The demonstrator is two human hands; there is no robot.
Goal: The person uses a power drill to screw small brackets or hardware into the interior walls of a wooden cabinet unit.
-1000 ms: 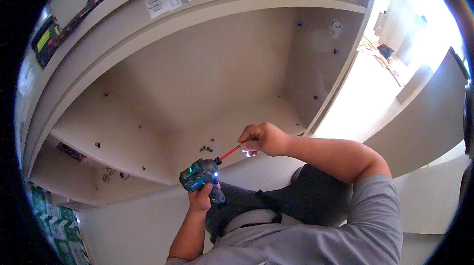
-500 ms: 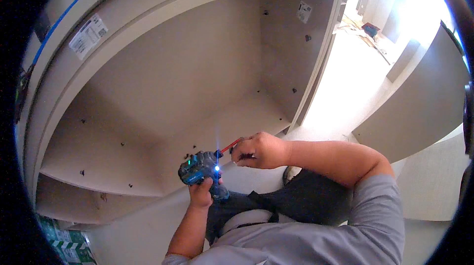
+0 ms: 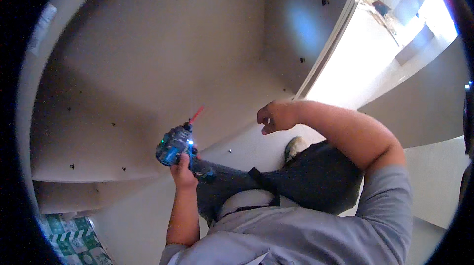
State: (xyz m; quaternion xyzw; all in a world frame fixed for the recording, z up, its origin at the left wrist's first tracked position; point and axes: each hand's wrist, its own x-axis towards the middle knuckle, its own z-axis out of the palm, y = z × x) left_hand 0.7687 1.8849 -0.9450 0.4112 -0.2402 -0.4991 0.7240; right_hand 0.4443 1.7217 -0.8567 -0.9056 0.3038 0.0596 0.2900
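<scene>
Drawn away from the red bit (image 3: 197, 114) since the earlier frame, the right hand (image 3: 279, 116) hangs apart, fingers curled; whether its grip holds anything, I cannot tell. The open cabinet's panels (image 3: 207, 28) could get scratched if the driver (image 3: 173, 145) swings carelessly. Near its front edge, the left hand's (image 3: 183, 172) grip is closed around the driver. Its bit might drop if poorly seated. Inside the cabinet, small dark fittings (image 3: 302, 60) dot the walls.
</scene>
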